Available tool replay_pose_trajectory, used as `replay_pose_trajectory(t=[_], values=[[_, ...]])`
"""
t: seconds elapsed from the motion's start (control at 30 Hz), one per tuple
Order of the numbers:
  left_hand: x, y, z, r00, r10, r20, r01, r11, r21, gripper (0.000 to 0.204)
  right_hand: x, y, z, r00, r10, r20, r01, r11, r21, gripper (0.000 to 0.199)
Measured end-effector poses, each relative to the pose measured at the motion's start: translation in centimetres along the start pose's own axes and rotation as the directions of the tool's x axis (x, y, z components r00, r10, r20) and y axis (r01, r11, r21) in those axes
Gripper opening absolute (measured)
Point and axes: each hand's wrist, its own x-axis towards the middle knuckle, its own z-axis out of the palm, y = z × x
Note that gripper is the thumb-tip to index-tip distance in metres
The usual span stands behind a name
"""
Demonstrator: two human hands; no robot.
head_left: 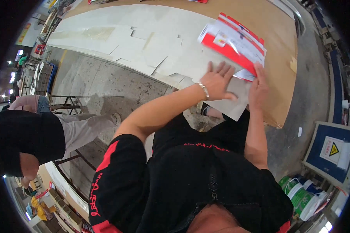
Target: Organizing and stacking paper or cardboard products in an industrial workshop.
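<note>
Red-and-white printed sheets [237, 43], seemingly several overlapping, lie at the right part of the worktable, with their left edge curled and blurred. My right hand [258, 90] has its fingers closed at their near right corner; the exact grip is slightly smeared by motion. Just to the left, my left hand [218, 82] rests with fingers spread on pale paper close to the sheets' near edge, holding nothing. A pale cover sheet [171, 39] with cuts and torn patches spreads over the table to the left, and a corner of paper hangs past the near edge.
Brown cardboard [280, 77] covers the table's right end. At lower right stand green-and-white buckets [299, 196] beside a blue board with a warning sign [330, 151]. A person in black [35, 134] bends at the left, near another table [72, 186].
</note>
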Motion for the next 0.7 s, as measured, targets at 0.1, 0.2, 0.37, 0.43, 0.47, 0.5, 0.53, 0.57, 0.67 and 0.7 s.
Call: replay_pose_trajectory(t=[0.1, 0.2, 0.37, 0.43, 0.47, 0.5, 0.53, 0.57, 0.67, 0.7], values=[[-3.3, -2.9, -4.1, 0.995, -0.052, 0.085, 0.032, 0.974, 0.225, 0.091, 1.2, -0.5, -2.3, 0.981, 0.179, -0.078, -0.172, 0.981, 0.091, 0.045], [-5.2, -8.9, -5.5, 0.995, -0.104, -0.01, 0.103, 0.965, 0.24, 0.051, 1.6, 0.7, -3.7, 0.946, 0.321, -0.045, -0.292, 0.904, 0.313, 0.044], [-4.9, -13.2, -7.1, 0.988, 0.117, -0.095, -0.137, 0.963, -0.232, 0.031, -0.1, 3.9, -4.4, 0.984, 0.148, 0.103, -0.155, 0.985, 0.072, 0.045], [-4.9, -13.7, -6.4, 0.993, 0.084, -0.08, -0.106, 0.937, -0.334, 0.026, -0.9, 4.4, -4.2, 0.985, 0.079, 0.151, -0.077, 0.997, -0.018, 0.046], [-4.8, -13.8, -6.1, 0.997, 0.042, -0.065, -0.066, 0.9, -0.43, 0.021, -1.2, 4.7, -4.3, 0.977, 0.007, 0.212, 0.015, 0.995, -0.1, 0.046], [-4.5, -14.0, -5.6, 0.997, 0.05, -0.063, -0.073, 0.898, -0.434, 0.021, -1.4, 4.9, -4.3, 0.978, 0.014, 0.209, 0.009, 0.994, -0.108, 0.046], [-4.4, -14.1, -5.3, 0.995, -0.098, 0.003, 0.084, 0.833, -0.548, 0.017, -1.4, 4.7, -4.4, 0.978, 0.112, 0.175, -0.101, 0.993, -0.068, 0.046], [-4.3, -14.2, -5.1, 0.968, -0.236, 0.087, 0.236, 0.731, -0.64, 0.016, -1.4, 4.6, -4.4, 0.967, 0.209, 0.146, -0.208, 0.978, -0.024, 0.047], [-2.9, -12.8, -4.7, 0.886, -0.463, -0.018, 0.38, 0.749, -0.542, 0.015, -1.9, 4.6, -4.4, 0.866, 0.497, 0.061, -0.486, 0.864, -0.133, 0.043], [-2.3, -12.4, -4.2, 0.886, -0.463, -0.018, 0.38, 0.748, -0.545, 0.015, -2.2, 4.7, -4.5, 0.866, 0.496, 0.061, -0.485, 0.864, -0.137, 0.043]])
